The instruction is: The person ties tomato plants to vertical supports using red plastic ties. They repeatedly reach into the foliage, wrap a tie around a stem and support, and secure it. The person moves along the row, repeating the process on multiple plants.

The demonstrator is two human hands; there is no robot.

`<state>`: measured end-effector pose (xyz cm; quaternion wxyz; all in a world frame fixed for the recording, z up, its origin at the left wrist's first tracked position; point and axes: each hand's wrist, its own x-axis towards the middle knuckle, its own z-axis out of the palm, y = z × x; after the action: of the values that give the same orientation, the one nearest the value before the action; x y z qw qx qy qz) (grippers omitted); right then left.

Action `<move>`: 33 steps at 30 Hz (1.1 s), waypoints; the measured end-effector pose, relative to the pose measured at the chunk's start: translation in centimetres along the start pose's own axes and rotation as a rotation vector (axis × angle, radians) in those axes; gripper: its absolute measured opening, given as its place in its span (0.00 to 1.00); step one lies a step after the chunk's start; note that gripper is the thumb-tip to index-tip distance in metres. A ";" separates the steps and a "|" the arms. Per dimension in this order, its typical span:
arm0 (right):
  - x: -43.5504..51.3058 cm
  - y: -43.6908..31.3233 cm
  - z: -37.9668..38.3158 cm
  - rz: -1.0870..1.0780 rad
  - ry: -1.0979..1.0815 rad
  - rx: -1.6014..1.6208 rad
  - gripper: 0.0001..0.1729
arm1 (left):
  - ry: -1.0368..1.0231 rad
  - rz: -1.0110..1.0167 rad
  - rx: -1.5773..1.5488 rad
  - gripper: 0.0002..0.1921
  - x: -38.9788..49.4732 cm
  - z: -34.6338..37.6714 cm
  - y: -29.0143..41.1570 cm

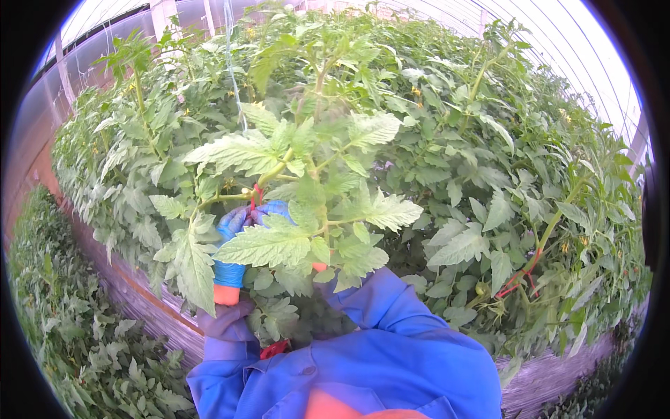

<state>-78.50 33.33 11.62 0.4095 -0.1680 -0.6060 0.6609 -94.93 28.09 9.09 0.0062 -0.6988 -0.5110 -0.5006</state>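
Observation:
A red tie [256, 195] loops round a green tomato stem [276, 168] in front of me. Just below the loop, my left hand [233, 226], in a blue glove, pinches the tie's lower part with its fingertips. My right hand [275, 208], also blue-gloved, meets it there from the right; a large tomato leaf [269, 243] hides most of that hand. The fingertips of both hands touch or nearly touch around the tie. A thin pale blue string [233, 68] hangs behind the stem.
Dense tomato plants [434, 157] surround the hands. At right, another stem [555, 220] carries red ties [528, 275] near a small green tomato [480, 288]. Plastic film [136, 298] covers the ground at left, beside another plant row [78, 324]. Something red [275, 348] lies near my waist.

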 end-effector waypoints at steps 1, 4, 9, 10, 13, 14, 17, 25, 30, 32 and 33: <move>-0.2 0.1 -0.1 0.000 0.010 0.004 0.14 | -0.008 0.043 0.153 0.13 -0.2 0.2 -0.7; -0.7 0.3 -0.5 -0.014 0.040 0.016 0.14 | 0.197 0.047 0.026 0.14 -0.5 1.7 -2.2; -0.6 0.2 -1.3 -0.037 0.049 0.025 0.14 | 0.183 -0.067 -0.087 0.10 -0.8 1.5 -3.9; -0.6 0.4 -1.2 -0.036 0.052 0.027 0.14 | 0.157 -0.148 -0.200 0.09 -0.8 1.7 -4.1; -0.1 0.5 -0.9 -0.048 0.072 0.040 0.14 | 0.107 -0.227 -0.419 0.08 -0.5 2.0 -4.6; 0.0 0.6 -0.6 -0.052 0.075 0.040 0.14 | 0.053 -0.361 -0.472 0.09 -0.1 2.2 -4.6; 0.3 0.5 -0.3 -0.056 0.068 0.029 0.14 | -0.017 -0.350 -0.464 0.09 1.9 1.8 -4.1; -0.2 0.9 -0.4 -0.059 0.108 0.020 0.14 | 0.020 -0.408 -0.378 0.08 2.3 0.2 -3.5; -0.6 1.5 0.0 -0.062 0.136 0.032 0.14 | 0.119 -0.518 -0.284 0.11 0.8 0.2 -5.4; -0.4 1.3 0.0 -0.059 0.121 0.026 0.14 | 0.127 -0.476 -0.236 0.11 0.1 -0.7 -4.6; -0.2 1.2 0.0 -0.057 0.105 0.023 0.14 | 0.055 -0.598 -0.204 0.12 0.4 -1.0 -4.0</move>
<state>-78.76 33.29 10.47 0.4613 -0.1802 -0.5806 0.6462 -98.51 29.81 7.83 -0.1975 -0.5009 -0.6405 -0.5476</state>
